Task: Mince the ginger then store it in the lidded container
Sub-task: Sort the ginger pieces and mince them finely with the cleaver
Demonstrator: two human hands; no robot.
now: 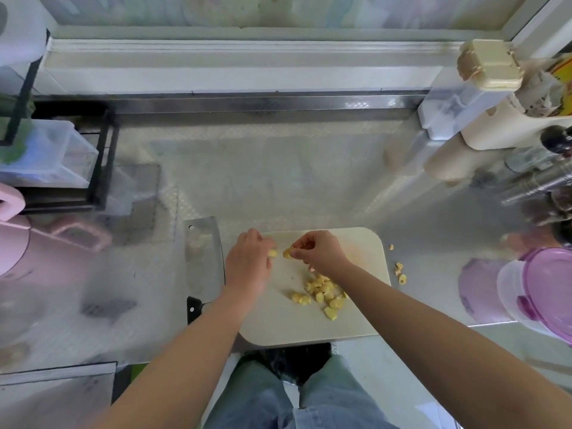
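Pink jug left; black rack behind it.

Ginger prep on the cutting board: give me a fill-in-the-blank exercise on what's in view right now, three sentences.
1. The cleaver lies on the counter to the ____ of the cutting board.
2. The left hand and right hand each pinch a piece of ____ above the board.
3. Stray pieces lie on the counter between the board and the container, whose lid is ____.
Missing words: left; ginger; purple.
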